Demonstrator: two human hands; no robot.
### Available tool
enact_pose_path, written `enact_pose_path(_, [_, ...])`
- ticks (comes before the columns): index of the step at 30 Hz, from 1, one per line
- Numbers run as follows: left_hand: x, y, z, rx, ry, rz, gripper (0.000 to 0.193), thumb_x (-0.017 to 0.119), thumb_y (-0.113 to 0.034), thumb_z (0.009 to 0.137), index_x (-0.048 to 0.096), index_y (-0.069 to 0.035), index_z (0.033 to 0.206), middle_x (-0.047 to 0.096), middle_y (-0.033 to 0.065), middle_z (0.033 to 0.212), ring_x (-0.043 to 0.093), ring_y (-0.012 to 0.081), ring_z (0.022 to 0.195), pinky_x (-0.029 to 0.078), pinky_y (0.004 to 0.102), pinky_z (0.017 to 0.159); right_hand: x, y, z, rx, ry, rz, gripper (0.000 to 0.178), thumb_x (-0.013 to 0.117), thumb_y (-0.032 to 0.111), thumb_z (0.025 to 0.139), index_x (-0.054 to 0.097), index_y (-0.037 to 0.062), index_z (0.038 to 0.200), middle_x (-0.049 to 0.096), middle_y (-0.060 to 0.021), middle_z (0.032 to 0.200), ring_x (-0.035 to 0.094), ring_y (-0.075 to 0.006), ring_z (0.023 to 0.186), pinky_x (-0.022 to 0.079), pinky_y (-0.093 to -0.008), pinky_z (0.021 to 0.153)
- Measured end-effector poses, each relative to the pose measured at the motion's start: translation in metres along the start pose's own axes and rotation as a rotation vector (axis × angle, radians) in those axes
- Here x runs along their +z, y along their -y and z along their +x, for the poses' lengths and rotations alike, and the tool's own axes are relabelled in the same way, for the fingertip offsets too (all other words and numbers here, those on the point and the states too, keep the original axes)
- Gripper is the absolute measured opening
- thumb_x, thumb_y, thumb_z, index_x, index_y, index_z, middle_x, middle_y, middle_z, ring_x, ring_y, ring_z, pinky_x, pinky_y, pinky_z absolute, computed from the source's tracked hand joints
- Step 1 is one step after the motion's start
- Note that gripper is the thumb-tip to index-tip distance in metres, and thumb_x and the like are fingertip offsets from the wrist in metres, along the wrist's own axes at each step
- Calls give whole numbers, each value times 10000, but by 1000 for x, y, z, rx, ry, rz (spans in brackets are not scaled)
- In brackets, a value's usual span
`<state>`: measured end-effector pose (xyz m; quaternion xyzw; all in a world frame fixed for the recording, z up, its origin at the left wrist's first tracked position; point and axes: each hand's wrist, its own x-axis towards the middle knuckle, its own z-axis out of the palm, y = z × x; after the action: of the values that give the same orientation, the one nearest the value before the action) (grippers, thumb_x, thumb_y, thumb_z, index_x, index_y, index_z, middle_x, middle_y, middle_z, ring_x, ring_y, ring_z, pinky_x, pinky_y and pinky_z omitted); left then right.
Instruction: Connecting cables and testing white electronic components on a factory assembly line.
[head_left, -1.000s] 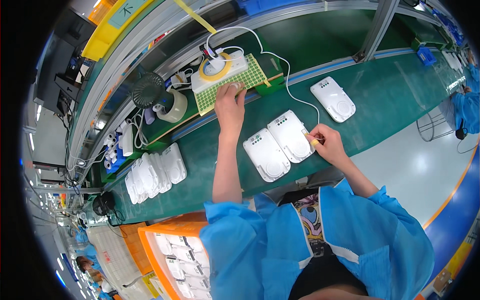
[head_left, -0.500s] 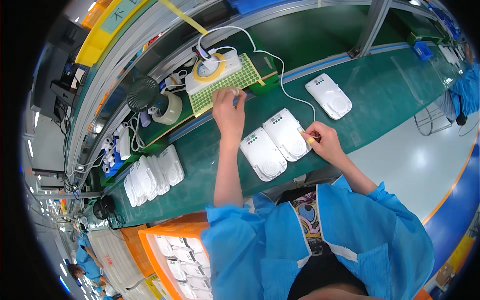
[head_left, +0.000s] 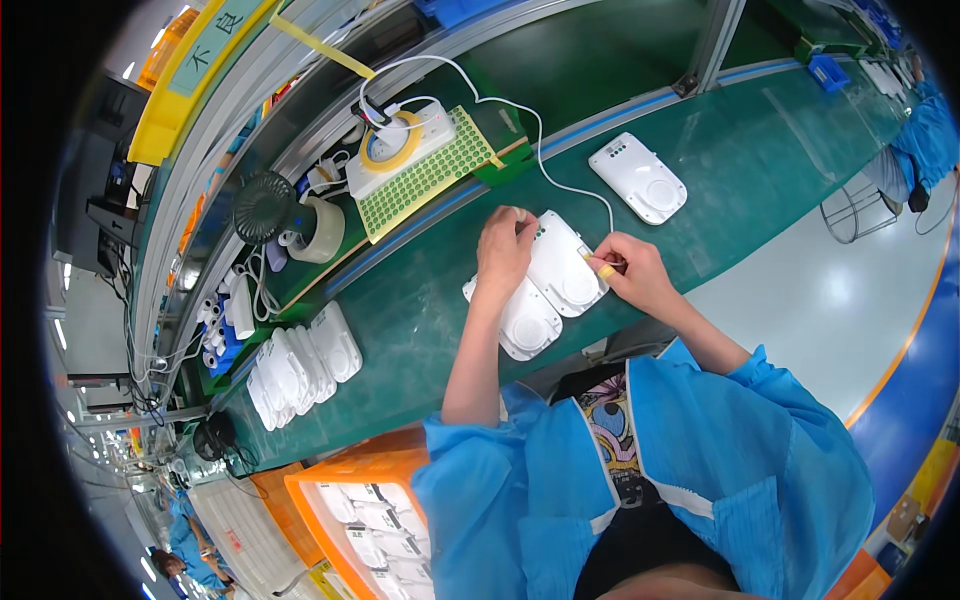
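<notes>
Two flat white plastic devices lie side by side on the green bench, each with a round raised disc. My left hand [head_left: 505,250] is over the top end of the right-hand device [head_left: 562,268], its fingers drawn together in a pinch by a row of small dark green dots. What the fingertips hold, if anything, is too small to make out. That hand's fingers and wrist partly cover the left-hand device [head_left: 530,322]. At the right edge of the right-hand device, my right hand [head_left: 637,272] pinches the end of a white cable [head_left: 560,180]. Yellow wrapping shows on one right finger.
A third white device [head_left: 640,178] lies farther right. Behind my hands is a sheet of green round stickers [head_left: 425,178] against a white power strip [head_left: 435,125]. Leftward stand a tape roll [head_left: 325,232], a small fan [head_left: 264,208] and stacked devices [head_left: 290,375]. An orange crate [head_left: 310,515] is below.
My left hand has come from the sticker sheet to the top of the right-hand device. My right hand stays at that device's edge with the cable. The whole view has shifted slightly.
</notes>
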<state>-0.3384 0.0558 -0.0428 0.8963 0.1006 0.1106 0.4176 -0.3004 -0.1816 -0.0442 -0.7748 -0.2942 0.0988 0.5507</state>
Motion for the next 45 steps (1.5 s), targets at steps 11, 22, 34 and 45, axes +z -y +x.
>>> enact_pose_path(11, [22, -41, -49, 391, -116, 241, 290, 597, -88, 941, 626, -7, 1218, 595, 181, 1331, 531, 373, 1306, 386, 545, 1120, -23, 11, -13, -181, 148, -262, 529, 813, 225, 844, 608, 30, 1291, 610, -130, 927, 622, -267, 776, 530, -381, 698])
enact_pose_path(22, [35, -55, -70, 319, 12, 456, 445, 573, -171, 977, 572, -17, 1395, 462, 143, 1540, 380, 335, 1465, 256, 538, 1217, -18, -7, -14, -427, 212, -477, 661, 802, 281, 781, 599, 55, 1367, 543, -105, 800, 570, -296, 707, 491, -421, 655])
enact_pose_path(34, [31, -64, -42, 331, 26, 401, 314, 698, -196, 885, 657, -5, 1131, 595, 188, 1296, 531, 374, 1252, 367, 561, 1108, -117, -11, 70, -384, -686, -319, 168, 732, 36, 882, 783, 92, 1032, 627, -83, 789, 613, -199, 690, 470, -315, 598])
enact_pose_path(45, [109, -95, 11, 486, 104, 423, 672, 741, -302, 894, 499, 31, 1425, 412, 268, 1540, 341, 403, 1476, 272, 580, 1196, -131, -52, 46, -60, -419, -308, 135, 776, 39, 832, 769, 26, 966, 683, -90, 818, 630, -171, 665, 500, -297, 613])
